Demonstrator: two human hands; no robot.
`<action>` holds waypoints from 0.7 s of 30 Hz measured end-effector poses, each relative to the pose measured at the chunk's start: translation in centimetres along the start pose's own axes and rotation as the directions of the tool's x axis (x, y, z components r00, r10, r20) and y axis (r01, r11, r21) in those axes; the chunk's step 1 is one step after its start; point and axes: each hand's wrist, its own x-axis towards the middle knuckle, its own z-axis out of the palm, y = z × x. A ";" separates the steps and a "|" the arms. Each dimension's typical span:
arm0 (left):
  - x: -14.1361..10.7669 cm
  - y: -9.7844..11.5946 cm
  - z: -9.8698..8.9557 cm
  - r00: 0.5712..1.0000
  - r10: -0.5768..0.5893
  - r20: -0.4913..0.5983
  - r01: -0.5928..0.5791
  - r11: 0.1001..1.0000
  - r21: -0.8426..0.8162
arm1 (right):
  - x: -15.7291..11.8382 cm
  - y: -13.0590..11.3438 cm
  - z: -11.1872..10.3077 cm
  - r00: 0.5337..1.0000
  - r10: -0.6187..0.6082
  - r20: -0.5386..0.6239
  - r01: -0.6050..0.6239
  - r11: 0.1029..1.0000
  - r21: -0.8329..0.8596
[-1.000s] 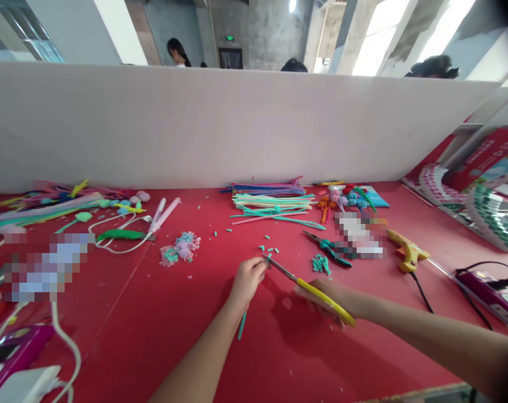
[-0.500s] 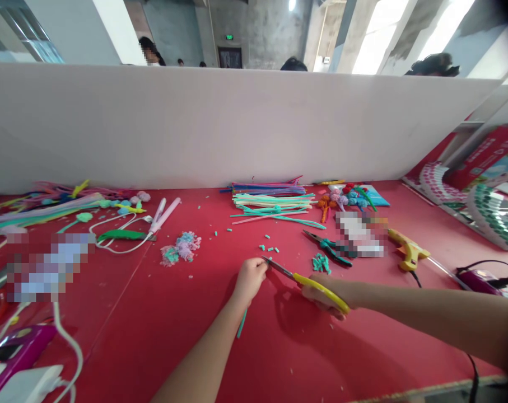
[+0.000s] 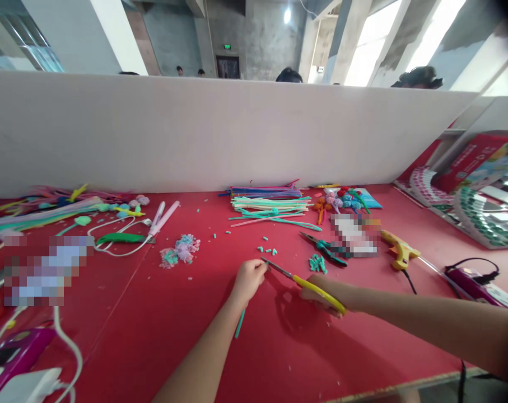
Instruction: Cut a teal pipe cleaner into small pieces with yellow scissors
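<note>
My left hand (image 3: pixel 251 277) is closed around a teal pipe cleaner (image 3: pixel 239 324), whose tail hangs out below my wrist. In my right hand (image 3: pixel 323 294) I grip yellow-handled scissors (image 3: pixel 318 292). Their blades point left and the tips meet the fingertips of my left hand; whether the blades are parted is too small to tell. Just beyond the tips lie several short cut teal pieces (image 3: pixel 267 251). A small pile of teal pieces (image 3: pixel 317 263) sits above my right hand, beside pliers (image 3: pixel 325 247) with teal and black handles.
Bundled pipe cleaners (image 3: pixel 270 202) lie by the white partition (image 3: pixel 220 134). Fuzzy scraps (image 3: pixel 180 250), a pink styling iron (image 3: pixel 163 218) and a green-handled tool (image 3: pixel 121 238) are to the left. A yellow glue gun (image 3: pixel 400 252) lies right, near a purple device (image 3: pixel 472 280).
The view has tilted up and shifted slightly right. One more cut teal piece seems to lie just beyond the scissor tips. Both hands keep nearly the same pose.
</note>
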 end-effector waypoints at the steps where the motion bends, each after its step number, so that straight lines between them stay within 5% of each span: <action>1: -0.3 0.4 0.0 1.000 -0.004 0.027 0.004 1.000 -0.007 | 0.3 0.0 0.0 0.999 -0.029 -0.032 0.030 0.999 0.019; 6: -1.9 2.4 1.0 0.975 -0.019 0.221 0.035 0.997 -0.067 | 2.1 -0.5 0.7 0.961 -0.196 -0.193 0.220 0.969 0.112; 11: -2.7 2.6 1.7 0.954 -0.018 0.301 0.055 0.992 -0.113 | 2.5 -1.8 1.7 0.930 -0.249 -0.269 0.296 0.943 0.149; 17: -2.4 2.7 1.2 0.960 0.002 0.279 0.044 0.986 -0.161 | 2.4 -2.3 0.1 0.903 -0.268 -0.335 0.321 0.940 0.116; 21: -1.7 2.3 0.6 0.989 0.003 0.150 0.030 0.975 -0.222 | 2.2 -0.8 -0.9 0.944 -0.218 -0.248 0.244 0.966 0.082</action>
